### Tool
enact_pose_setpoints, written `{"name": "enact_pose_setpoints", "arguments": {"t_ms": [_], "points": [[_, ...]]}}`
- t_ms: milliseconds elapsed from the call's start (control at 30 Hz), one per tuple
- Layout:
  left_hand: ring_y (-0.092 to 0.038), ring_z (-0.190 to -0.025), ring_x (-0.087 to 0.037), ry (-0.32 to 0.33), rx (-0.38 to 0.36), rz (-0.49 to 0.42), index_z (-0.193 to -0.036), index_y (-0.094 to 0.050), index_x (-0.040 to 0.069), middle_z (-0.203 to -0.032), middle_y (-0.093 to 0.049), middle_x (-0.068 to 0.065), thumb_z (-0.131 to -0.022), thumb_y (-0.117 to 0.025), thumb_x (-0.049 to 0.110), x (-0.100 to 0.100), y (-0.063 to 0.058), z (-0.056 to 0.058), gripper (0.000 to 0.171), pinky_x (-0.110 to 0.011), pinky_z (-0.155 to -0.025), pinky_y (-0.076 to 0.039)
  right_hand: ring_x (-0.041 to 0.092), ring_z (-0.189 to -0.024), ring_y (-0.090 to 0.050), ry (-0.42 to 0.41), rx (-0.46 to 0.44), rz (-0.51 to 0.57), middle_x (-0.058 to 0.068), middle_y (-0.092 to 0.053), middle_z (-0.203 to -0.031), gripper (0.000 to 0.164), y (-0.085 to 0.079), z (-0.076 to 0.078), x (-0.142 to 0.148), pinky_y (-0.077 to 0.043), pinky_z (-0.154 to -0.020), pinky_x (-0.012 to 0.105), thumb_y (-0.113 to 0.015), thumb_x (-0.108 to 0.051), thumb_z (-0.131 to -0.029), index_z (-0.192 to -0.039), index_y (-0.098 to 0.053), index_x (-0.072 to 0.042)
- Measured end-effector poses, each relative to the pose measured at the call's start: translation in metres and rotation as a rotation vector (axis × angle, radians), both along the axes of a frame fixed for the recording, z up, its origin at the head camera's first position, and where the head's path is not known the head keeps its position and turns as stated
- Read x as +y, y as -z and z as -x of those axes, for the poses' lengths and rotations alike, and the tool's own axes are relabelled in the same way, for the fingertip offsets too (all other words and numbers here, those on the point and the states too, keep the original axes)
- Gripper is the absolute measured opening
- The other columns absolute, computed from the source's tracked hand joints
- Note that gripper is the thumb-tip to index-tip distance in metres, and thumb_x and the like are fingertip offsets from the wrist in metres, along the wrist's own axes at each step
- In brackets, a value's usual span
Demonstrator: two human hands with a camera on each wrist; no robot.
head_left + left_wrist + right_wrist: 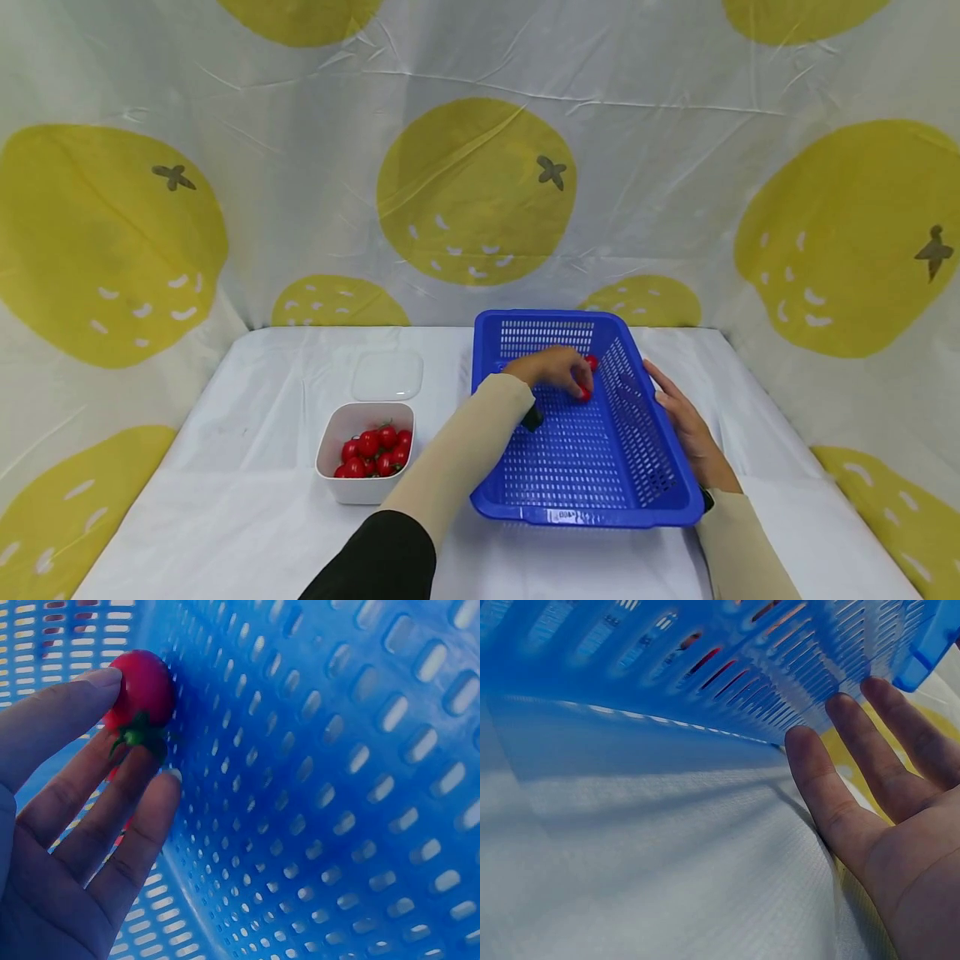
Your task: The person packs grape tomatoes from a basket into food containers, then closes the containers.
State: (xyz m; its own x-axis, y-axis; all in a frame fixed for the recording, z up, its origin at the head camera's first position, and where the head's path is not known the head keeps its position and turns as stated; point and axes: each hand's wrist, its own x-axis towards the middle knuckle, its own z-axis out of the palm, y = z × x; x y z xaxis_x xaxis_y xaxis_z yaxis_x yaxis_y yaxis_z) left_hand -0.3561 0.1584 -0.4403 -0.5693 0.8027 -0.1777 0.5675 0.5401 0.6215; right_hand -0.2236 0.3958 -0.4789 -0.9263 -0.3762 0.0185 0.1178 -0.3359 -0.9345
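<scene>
Inside a blue perforated plastic basket point(585, 492), my left hand point(557, 367) pinches a red cherry tomato point(142, 686) between thumb and fingers. The left wrist view shows its green stem end downward, close beside the basket's side wall. Another cherry tomato point(592, 362) lies beyond that hand in the basket, and bits of red show behind the fingers. At the basket's right side, my right hand point(686, 421) rests against the outside, its straight fingertips point(844, 705) on the slotted wall. Left of the basket, a white container point(360, 492) holds several cherry tomatoes point(368, 443).
A clear flat lid point(387, 377) lies behind the white container. The white cloth point(247, 467) covers the table. A curtain with yellow fruit prints point(476, 192) closes off the back and both sides.
</scene>
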Motion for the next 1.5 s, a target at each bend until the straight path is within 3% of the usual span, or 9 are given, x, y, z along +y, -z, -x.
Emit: {"name": "enact_pose_setpoints", "arguments": {"t_ms": [200, 333, 600, 733, 900, 1067, 1267, 1500], "points": [[-0.06, -0.086, -0.011, -0.034, -0.102, 0.013, -0.101, -0.073, 0.01, -0.096, -0.067, 0.001, -0.086, -0.072, 0.007, 0.0, 0.0, -0.003, 0.016, -0.022, -0.068, -0.053, 0.03, -0.123, -0.051, -0.015, -0.022, 0.042, 0.013, -0.021, -0.156, 0.054, 0.0, 0.0, 0.002, -0.047, -0.092, 0.051, -0.029, -0.024, -0.104, -0.155, -0.012, -0.036], [-0.061, -0.086, -0.01, -0.043, -0.118, 0.019, -0.104, -0.072, 0.009, -0.095, -0.067, 0.001, -0.085, -0.073, 0.006, 0.002, -0.001, -0.005, 0.019, -0.02, -0.066, -0.052, 0.029, -0.121, -0.053, -0.014, -0.027, 0.053, 0.013, -0.023, -0.156, 0.054, 0.0, 0.001, 0.003, -0.049, -0.091, 0.048, -0.028, -0.025, -0.104, -0.155, -0.013, -0.037], [-0.06, -0.087, -0.009, -0.002, -0.04, 0.045, -0.102, -0.073, 0.012, -0.095, -0.068, 0.003, -0.085, -0.074, 0.009, 0.006, -0.004, -0.006, 0.017, -0.016, -0.073, -0.049, 0.028, -0.119, -0.054, -0.071, -0.006, 0.146, 0.011, -0.028, -0.154, 0.055, 0.003, 0.0, 0.008, -0.051, -0.088, 0.044, -0.023, -0.021, -0.105, -0.156, -0.007, -0.032], [-0.059, -0.09, -0.008, 0.044, 0.028, 0.05, -0.101, -0.073, 0.013, -0.096, -0.067, 0.004, -0.086, -0.073, 0.011, 0.009, -0.01, -0.006, 0.016, -0.014, -0.078, -0.046, 0.027, -0.121, -0.053, -0.051, -0.005, 0.12, 0.008, -0.029, -0.154, 0.054, 0.004, 0.0, 0.008, -0.05, -0.091, 0.044, -0.024, -0.023, -0.105, -0.156, -0.008, -0.033], [-0.059, -0.089, -0.007, 0.107, 0.07, 0.014, -0.103, -0.072, 0.01, -0.096, -0.067, 0.003, -0.085, -0.074, 0.01, 0.012, -0.02, -0.005, 0.017, -0.013, -0.078, -0.045, 0.028, -0.125, -0.051, -0.021, -0.012, 0.059, 0.005, -0.028, -0.155, 0.054, 0.004, 0.001, 0.008, -0.047, -0.094, 0.049, -0.026, -0.026, -0.105, -0.155, -0.011, -0.036], [-0.06, -0.089, -0.004, 0.139, 0.08, -0.03, -0.106, -0.072, 0.011, -0.098, -0.068, 0.004, -0.086, -0.073, 0.012, 0.011, -0.031, -0.008, 0.02, -0.011, -0.078, -0.044, 0.029, -0.125, -0.051, -0.044, -0.017, 0.074, 0.006, -0.027, -0.155, 0.053, 0.005, 0.003, 0.01, -0.046, -0.093, 0.053, -0.023, -0.025, -0.105, -0.155, -0.01, -0.035], [-0.059, -0.089, -0.002, 0.104, 0.139, -0.023, -0.108, -0.072, 0.014, -0.096, -0.067, 0.008, -0.088, -0.071, 0.014, 0.006, -0.054, -0.017, 0.021, -0.013, -0.084, -0.043, 0.03, -0.129, -0.048, -0.011, -0.057, 0.014, 0.003, -0.025, -0.157, 0.053, 0.005, 0.003, 0.011, -0.04, -0.096, 0.059, -0.026, -0.029, -0.105, -0.155, -0.01, -0.038], [-0.059, -0.086, -0.004, 0.072, 0.249, -0.038, -0.112, -0.071, 0.013, -0.099, -0.066, 0.006, -0.089, -0.07, 0.015, -0.009, -0.089, -0.03, 0.023, -0.013, -0.071, -0.048, 0.029, -0.129, -0.048, -0.009, -0.076, 0.033, 0.001, -0.024, -0.157, 0.053, 0.003, 0.006, 0.01, -0.037, -0.097, 0.058, -0.027, -0.03, -0.105, -0.154, -0.009, -0.04]]}}
